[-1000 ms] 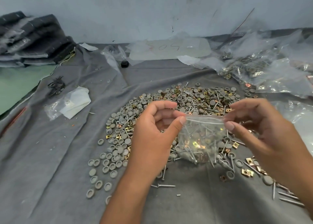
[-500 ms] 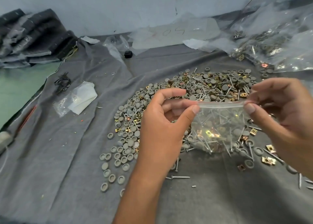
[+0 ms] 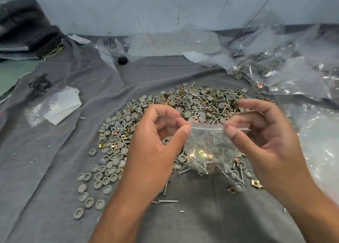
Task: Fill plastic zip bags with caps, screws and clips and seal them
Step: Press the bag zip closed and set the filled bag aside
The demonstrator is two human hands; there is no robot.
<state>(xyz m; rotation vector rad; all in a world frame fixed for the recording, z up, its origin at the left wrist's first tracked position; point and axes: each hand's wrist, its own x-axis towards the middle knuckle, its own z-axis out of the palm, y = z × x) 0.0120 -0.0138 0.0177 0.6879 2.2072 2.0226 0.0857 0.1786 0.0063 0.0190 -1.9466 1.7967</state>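
Note:
A clear zip bag [image 3: 207, 149] with a red strip along its top holds screws, grey caps and brass clips. My left hand [image 3: 156, 143] pinches the bag's top left corner between thumb and fingers. My right hand [image 3: 264, 141] pinches the top edge a little to the right of that, thumb in front. The bag hangs just above the grey cloth [image 3: 55, 169]. Behind and around it lies a wide pile of grey caps, screws and clips [image 3: 183, 107].
Filled and empty plastic bags [image 3: 286, 72] are heaped at the right. A small bag with white paper [image 3: 56, 107] and black clips [image 3: 39, 85] lie at the left. Dark folded stacks [image 3: 23, 28] sit at the far left. A black cap [image 3: 122, 59] rests by the wall.
My right hand's pinch has slid left along the bag's top edge toward my left hand. The view has shifted slightly.

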